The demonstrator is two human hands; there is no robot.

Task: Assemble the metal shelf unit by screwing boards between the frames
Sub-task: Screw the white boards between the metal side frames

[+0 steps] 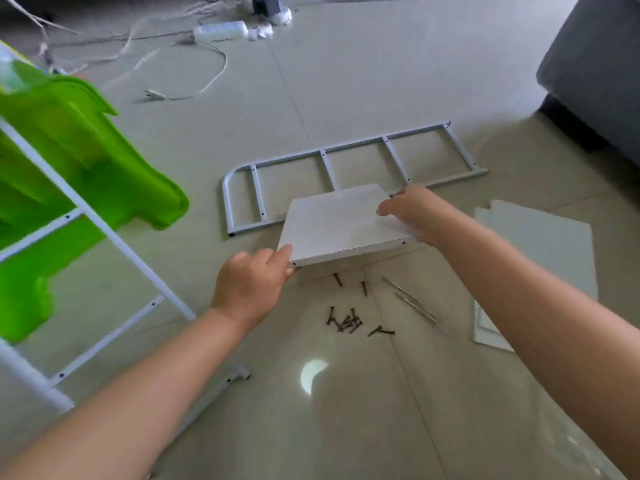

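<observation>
both hands are on one white board (341,223), held up off the tiled floor (346,84) and tilted a bit. the left hand (251,285) pinches the board's near left corner, thumb on top and fingers curled under, and the right hand (412,211) grips the right edge with fingers folded over the top face. there are small holes along the near edge of the board. just beyond it a grey metal frame (349,174) lies flat on the floor, ladder style with cross rungs, its curved end to the left. a second white frame (100,230) stands tilted at the left, leaning by a bright green plastic thing (86,150); can't tell exactly what that is. under the board, nearer, a scatter of dark screws (346,320) sits on the floor, with a couple of thin metal tools (412,303) just right of them, too blurry to name. more white boards (540,268) are stacked flat at the right. far back there's a power strip (221,31) with its cord.
</observation>
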